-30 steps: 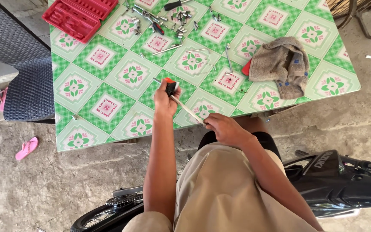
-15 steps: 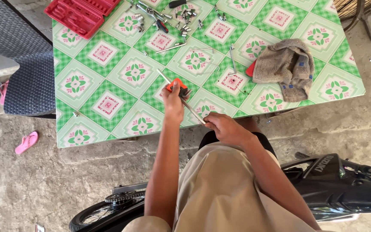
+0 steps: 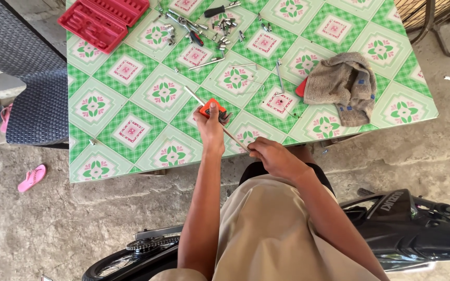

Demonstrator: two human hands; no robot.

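Observation:
My left hand (image 3: pixel 209 127) grips a small orange and black holder (image 3: pixel 212 110) that sits on a long thin metal rod (image 3: pixel 196 97). The rod slants from the upper left down to my right hand (image 3: pixel 269 154), which pinches its near end at the table's front edge. Both hands are over the green and pink patterned table (image 3: pixel 131 99). What lies between the holder and the rod is hidden by my fingers.
A red open socket case (image 3: pixel 102 20) lies at the far left, with several loose sockets and wrenches (image 3: pixel 204 26) beside it. A grey rag (image 3: pixel 345 86) covers something red at right. A dark woven chair (image 3: pixel 22 78) stands left; a motorcycle (image 3: pixel 407 224) is beneath me.
My left hand turned the holder so its orange face shows and shifted slightly along the rod. The right hand kept its hold on the rod's end.

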